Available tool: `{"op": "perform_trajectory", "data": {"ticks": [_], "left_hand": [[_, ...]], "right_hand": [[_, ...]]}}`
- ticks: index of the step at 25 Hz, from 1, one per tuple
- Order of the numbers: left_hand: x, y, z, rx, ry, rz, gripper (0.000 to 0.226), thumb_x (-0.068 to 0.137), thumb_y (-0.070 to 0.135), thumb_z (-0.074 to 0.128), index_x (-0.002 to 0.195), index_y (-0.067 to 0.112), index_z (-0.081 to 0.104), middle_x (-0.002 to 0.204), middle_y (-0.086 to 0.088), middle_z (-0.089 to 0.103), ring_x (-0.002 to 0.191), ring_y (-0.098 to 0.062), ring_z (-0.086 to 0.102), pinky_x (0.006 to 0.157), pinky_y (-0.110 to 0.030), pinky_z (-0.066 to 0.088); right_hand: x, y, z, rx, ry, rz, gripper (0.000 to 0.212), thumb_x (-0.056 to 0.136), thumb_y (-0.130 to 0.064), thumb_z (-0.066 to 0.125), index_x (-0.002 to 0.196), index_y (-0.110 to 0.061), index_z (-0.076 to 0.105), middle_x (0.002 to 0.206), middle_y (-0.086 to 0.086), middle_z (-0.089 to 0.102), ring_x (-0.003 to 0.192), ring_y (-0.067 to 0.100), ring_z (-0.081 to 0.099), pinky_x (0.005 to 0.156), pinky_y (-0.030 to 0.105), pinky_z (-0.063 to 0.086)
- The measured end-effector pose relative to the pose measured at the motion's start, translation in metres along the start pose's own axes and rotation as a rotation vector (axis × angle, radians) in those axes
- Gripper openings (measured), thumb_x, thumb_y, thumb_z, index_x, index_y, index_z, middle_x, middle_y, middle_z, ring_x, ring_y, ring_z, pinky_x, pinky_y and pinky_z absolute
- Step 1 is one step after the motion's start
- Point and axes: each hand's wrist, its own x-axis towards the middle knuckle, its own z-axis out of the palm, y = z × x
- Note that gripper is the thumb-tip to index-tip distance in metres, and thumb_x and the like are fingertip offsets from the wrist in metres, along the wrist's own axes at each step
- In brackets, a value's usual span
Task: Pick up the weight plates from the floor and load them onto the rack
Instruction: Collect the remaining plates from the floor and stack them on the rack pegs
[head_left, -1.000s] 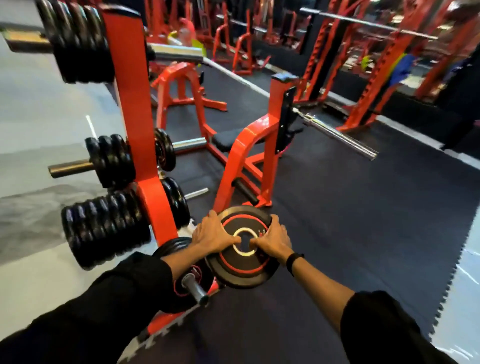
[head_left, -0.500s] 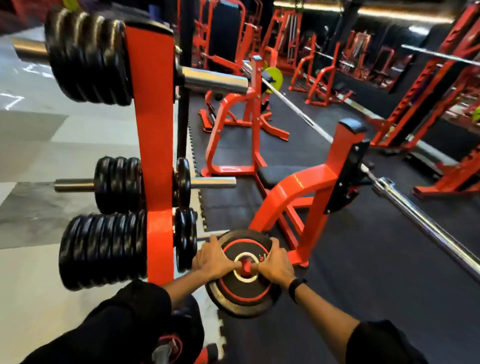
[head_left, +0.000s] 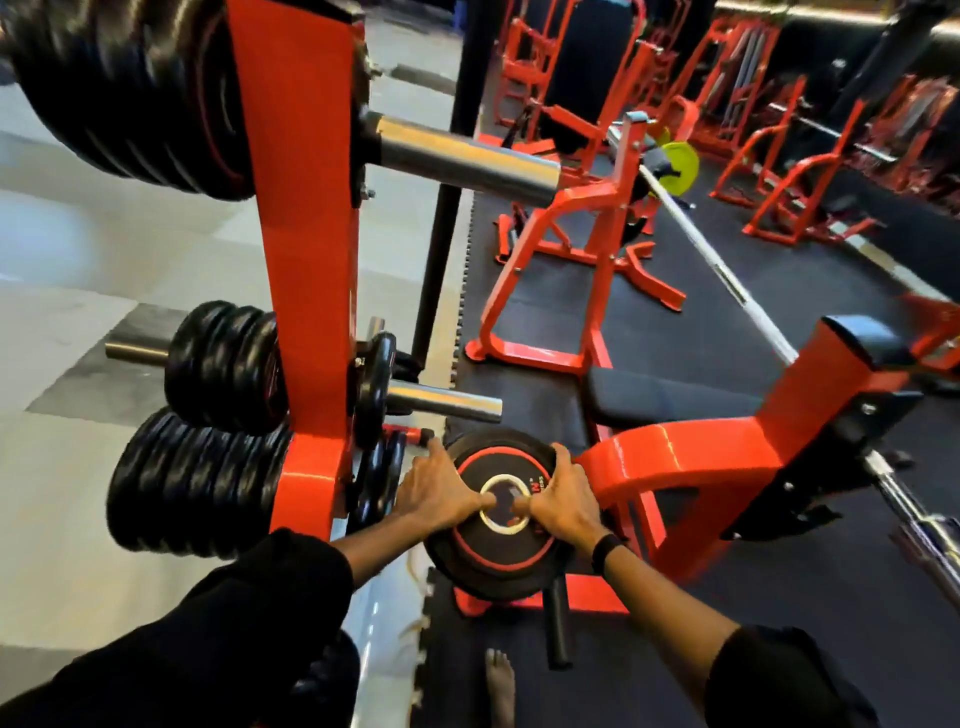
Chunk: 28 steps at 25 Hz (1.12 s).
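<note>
Beside rack (head_left: 306, 291), weight plate (head_left: 498, 512) raised higher, nearer peg (head_left: 444, 402)

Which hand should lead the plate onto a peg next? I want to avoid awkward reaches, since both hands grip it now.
Left, probably. The left hand holds the weight plate on the side facing the rack, nearest the middle peg. The right hand grips the far side, by the bench frame.
</note>
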Motion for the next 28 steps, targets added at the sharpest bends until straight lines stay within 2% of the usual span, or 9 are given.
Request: {"op": "perform_trajectory", "data": {"ticks": [3, 6, 12, 22, 28], "left_hand": [[0.034, 0.035, 0.015, -0.068, 0.073, -0.071, 0.103, 0.060, 0.052, 0.082, 0.137, 0.010, 0.029, 0.126, -0.017, 0.058, 0.117, -0.036, 0.058, 0.087, -0.039, 0.048], [0.065, 0.070, 0.031, -0.115, 0.143, -0.182, 0.100, 0.059, 0.054, 0.082, 0.133, 0.011, 0.031, 0.124, -0.017, 0.059, 0.114, -0.036, 0.059, 0.084, -0.038, 0.049], [0.108, 0.099, 0.053, -0.185, 0.244, -0.386, 0.102, 0.052, 0.057, 0.080, 0.128, 0.012, 0.029, 0.122, -0.018, 0.055, 0.111, -0.038, 0.058, 0.083, -0.040, 0.049], [0.139, 0.093, 0.060, -0.215, 0.389, -0.607, 0.102, 0.055, 0.055, 0.082, 0.132, 0.012, 0.030, 0.128, -0.019, 0.051, 0.111, -0.038, 0.058, 0.083, -0.041, 0.050], [0.142, 0.104, 0.063, -0.190, 0.427, -0.649, 0.101, 0.058, 0.059, 0.081, 0.129, 0.011, 0.029, 0.125, -0.018, 0.051, 0.107, -0.037, 0.060, 0.080, -0.040, 0.049]], "right_hand": [[0.064, 0.012, -0.019, -0.010, -0.027, -0.111, 0.100, 0.056, -0.043, 0.079, 0.142, -0.022, 0.032, 0.124, 0.015, 0.054, 0.114, 0.034, 0.056, 0.092, 0.039, 0.049], [0.124, 0.013, -0.044, -0.069, -0.124, -0.186, 0.102, 0.064, -0.033, 0.081, 0.147, -0.021, 0.024, 0.132, 0.016, 0.045, 0.122, 0.037, 0.050, 0.098, 0.042, 0.044], [0.209, 0.013, -0.052, -0.127, -0.265, -0.361, 0.101, 0.062, -0.038, 0.080, 0.146, -0.023, 0.024, 0.127, 0.015, 0.045, 0.119, 0.037, 0.051, 0.095, 0.044, 0.047], [0.275, -0.012, -0.020, -0.117, -0.494, -0.571, 0.098, 0.065, -0.036, 0.082, 0.143, -0.025, 0.023, 0.128, 0.013, 0.041, 0.121, 0.034, 0.048, 0.100, 0.047, 0.046], [0.302, -0.024, -0.022, -0.100, -0.708, -0.638, 0.110, 0.061, -0.037, 0.090, 0.144, -0.027, 0.019, 0.135, 0.012, 0.034, 0.127, 0.030, 0.042, 0.106, 0.044, 0.042]]}}
